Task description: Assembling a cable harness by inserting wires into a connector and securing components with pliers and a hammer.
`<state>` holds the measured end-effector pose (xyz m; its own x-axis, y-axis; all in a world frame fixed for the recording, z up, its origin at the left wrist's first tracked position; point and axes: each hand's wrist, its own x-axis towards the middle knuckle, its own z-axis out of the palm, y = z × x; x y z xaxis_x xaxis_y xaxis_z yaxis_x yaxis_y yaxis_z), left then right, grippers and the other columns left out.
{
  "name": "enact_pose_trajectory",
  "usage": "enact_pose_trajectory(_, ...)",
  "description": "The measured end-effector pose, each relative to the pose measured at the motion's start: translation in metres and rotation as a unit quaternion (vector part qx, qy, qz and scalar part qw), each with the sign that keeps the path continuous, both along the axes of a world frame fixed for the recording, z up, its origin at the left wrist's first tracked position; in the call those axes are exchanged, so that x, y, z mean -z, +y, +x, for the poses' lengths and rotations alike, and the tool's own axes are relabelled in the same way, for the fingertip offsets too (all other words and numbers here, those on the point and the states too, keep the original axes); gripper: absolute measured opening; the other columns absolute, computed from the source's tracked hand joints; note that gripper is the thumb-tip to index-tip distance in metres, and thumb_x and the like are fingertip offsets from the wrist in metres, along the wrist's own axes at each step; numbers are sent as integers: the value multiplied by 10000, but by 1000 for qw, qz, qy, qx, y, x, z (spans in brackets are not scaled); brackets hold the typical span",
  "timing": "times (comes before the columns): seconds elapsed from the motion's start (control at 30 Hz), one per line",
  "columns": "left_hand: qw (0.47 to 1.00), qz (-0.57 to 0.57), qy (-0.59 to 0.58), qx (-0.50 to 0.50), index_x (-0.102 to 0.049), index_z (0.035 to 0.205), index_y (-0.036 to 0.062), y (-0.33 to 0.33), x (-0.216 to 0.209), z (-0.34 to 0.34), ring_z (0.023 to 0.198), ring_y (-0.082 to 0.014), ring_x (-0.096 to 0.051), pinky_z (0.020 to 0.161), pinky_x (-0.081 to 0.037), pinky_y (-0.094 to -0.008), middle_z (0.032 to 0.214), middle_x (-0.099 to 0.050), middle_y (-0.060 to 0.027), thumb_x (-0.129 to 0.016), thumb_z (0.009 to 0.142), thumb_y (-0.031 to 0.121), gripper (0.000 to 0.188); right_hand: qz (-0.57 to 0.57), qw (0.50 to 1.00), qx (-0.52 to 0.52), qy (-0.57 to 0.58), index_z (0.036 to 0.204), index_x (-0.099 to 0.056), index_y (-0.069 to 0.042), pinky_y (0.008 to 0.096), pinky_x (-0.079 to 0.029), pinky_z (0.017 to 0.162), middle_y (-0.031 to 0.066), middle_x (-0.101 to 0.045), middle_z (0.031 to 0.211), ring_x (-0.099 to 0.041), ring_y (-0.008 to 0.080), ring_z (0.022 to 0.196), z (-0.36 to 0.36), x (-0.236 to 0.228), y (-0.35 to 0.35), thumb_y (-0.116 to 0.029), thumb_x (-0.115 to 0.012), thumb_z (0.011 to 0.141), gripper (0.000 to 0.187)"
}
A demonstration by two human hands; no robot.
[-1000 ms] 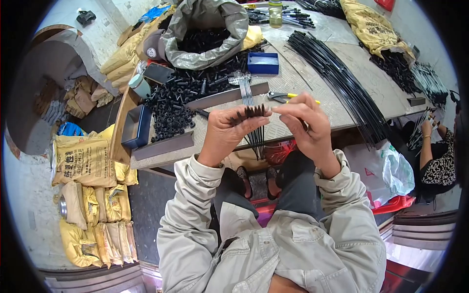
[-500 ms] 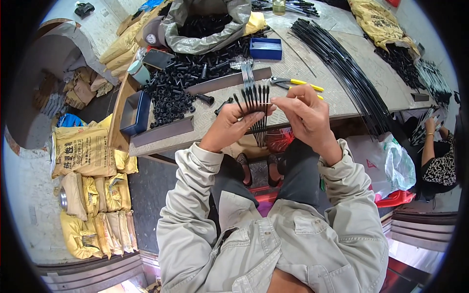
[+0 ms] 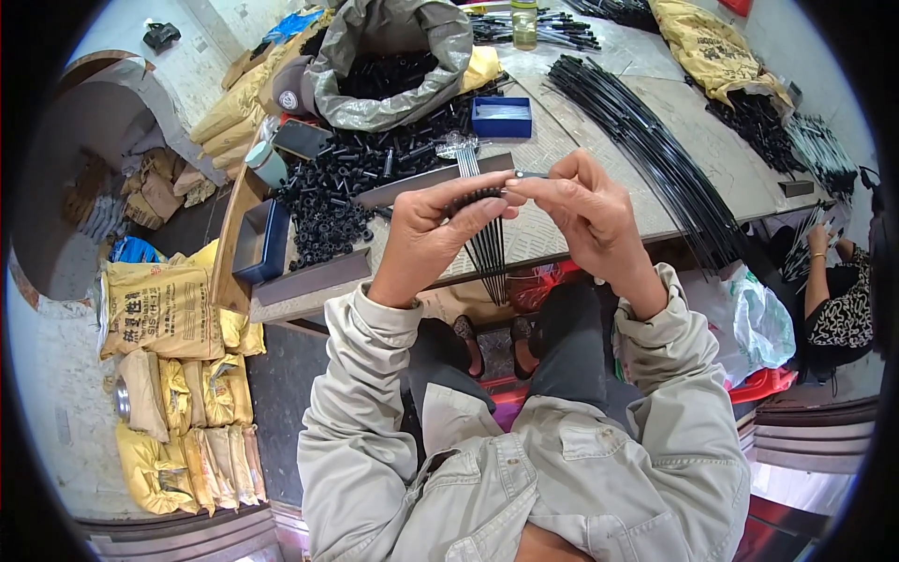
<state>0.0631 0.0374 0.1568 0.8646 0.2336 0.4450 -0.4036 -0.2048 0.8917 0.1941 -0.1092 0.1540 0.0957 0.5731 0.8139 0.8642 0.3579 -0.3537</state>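
Observation:
My left hand (image 3: pixel 431 229) is closed around several thin black rods (image 3: pixel 489 258), side by side, their lower ends hanging past the table edge. Their dark tips form a tight row along my fingers. Pinched closed, my right hand (image 3: pixel 595 211) meets the left fingertips at the right end of that row; what it holds is too small to make out. Just beyond the fingers shows the metal head of pliers (image 3: pixel 530 174), the remainder hidden behind my right hand. Thin shiny rods (image 3: pixel 468 161) lie past my left hand, beside crumpled clear plastic (image 3: pixel 457 145).
Small black plastic parts (image 3: pixel 328 183) are heaped left, below an open grey sack (image 3: pixel 323 89). Blue boxes (image 3: pixel 501 117) and a grey metal bar (image 3: pixel 314 276) sit on the table (image 3: pixel 552 140). Long black rods (image 3: pixel 646 155) lie right. Another person's arm (image 3: pixel 817 272) shows far right.
The rods have tilted, so their tips no longer stand up above my left hand. My right hand has moved in against the left fingers and now covers the pliers' yellow handles. The view has shifted slightly.

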Motion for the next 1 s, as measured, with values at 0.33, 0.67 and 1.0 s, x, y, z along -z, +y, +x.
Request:
enact_pose_trajectory(0.33,999,38,-8,-34,-603,1072,-7,0,-4,5,784,-97,-614,680,-478,-188,872,-657,-93,-589,833,54,247,-25,997,-1,78,1027,-634,-48,240,-381,588,61,-557,786,-465,150,680,-5,-1,-2,96,-540,750,327)
enact_pose_trajectory(0.67,998,55,5,-24,-603,1075,3,3,0,7,816,-100,-618,689,-476,-184,899,-656,-93,-590,834,61,248,24,990,88,-111,1018,-641,-77,239,-378,464,62,-512,756,-468,149,534,1,-10,-6,81,-577,698,363)
enact_pose_trajectory(1.0,994,96,2,57,-600,1073,11,10,-2,4,858,-120,-618,739,-482,-239,947,-658,-107,-611,816,68,264,5,978,8,-207,921,-590,-40,289,-434,463,86,-533,783,-557,202,588,9,-32,-4,25,-640,666,268)
